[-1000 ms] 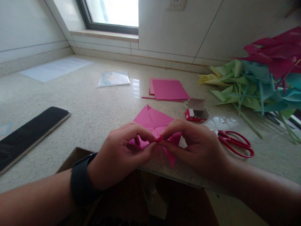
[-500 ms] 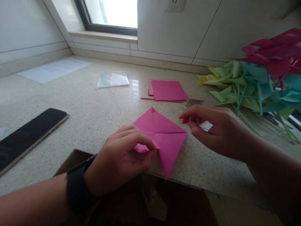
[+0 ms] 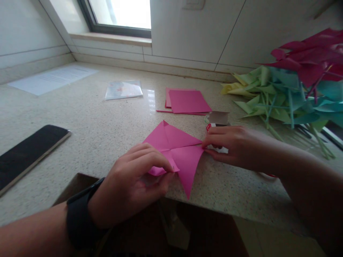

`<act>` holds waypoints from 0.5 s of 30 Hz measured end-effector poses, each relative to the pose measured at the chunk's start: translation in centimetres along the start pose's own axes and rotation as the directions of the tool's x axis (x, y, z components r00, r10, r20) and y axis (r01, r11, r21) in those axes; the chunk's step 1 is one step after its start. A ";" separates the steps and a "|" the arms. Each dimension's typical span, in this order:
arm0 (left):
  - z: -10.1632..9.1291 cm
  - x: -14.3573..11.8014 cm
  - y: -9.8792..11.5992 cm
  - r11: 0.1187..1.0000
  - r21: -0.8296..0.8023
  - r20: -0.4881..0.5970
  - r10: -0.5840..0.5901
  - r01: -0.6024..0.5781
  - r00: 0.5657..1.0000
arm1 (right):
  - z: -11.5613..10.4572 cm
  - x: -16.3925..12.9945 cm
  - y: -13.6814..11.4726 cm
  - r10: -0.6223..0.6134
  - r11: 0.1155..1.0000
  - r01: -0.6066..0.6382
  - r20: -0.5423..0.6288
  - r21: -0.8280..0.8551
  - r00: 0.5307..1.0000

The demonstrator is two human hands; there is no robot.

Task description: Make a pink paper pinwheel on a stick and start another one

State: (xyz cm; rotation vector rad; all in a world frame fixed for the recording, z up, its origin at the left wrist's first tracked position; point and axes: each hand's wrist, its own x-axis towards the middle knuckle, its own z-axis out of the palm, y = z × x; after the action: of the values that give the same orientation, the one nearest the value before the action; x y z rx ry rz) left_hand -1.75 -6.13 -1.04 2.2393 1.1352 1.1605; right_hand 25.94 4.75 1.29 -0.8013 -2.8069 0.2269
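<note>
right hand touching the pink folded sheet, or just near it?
Touching. Head view: the right hand has its fingertips pinching the right corner of the pink folded sheet, with no gap visible.

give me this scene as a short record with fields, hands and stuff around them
left hand: left hand with a black wrist band, fingers pinching the near left flap of the folded pink paper square
right hand: right hand, fingertips at the paper's right corner, beside the small red and white box
surface: speckled stone counter
left side: black phone
behind: stack of pink paper sheets
right side: pile of green, teal and pink paper pinwheels
</note>
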 end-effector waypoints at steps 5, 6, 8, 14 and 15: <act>-0.1 -0.1 0.1 1.000 0.010 0.006 -0.015 0.015 1.000 | 0.0 0.3 -0.7 0.065 0.993 -0.058 0.064 -0.099 0.996; -0.1 -0.1 0.1 1.000 0.009 0.006 -0.015 0.015 1.000 | 0.1 0.3 -0.9 0.066 0.995 -0.064 0.024 -0.070 0.998; -0.1 -0.1 0.1 1.000 0.003 0.004 -0.013 0.013 1.000 | 0.3 0.5 -1.1 0.069 0.998 -0.069 -0.068 0.003 0.995; -0.1 0.0 0.2 1.000 0.005 0.003 -0.005 0.005 1.000 | 0.9 0.8 -1.7 0.190 0.955 -0.115 -0.265 0.274 0.945; -0.1 0.1 0.3 1.000 0.005 -0.001 -0.002 0.002 1.000 | 1.0 0.9 -1.8 0.219 0.938 -0.119 -0.289 0.326 0.932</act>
State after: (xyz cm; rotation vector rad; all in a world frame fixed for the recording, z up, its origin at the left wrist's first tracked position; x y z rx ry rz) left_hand -1.67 -6.25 -0.76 2.2410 1.1420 1.1589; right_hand 24.05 3.58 0.86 -0.9143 -2.3241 0.4956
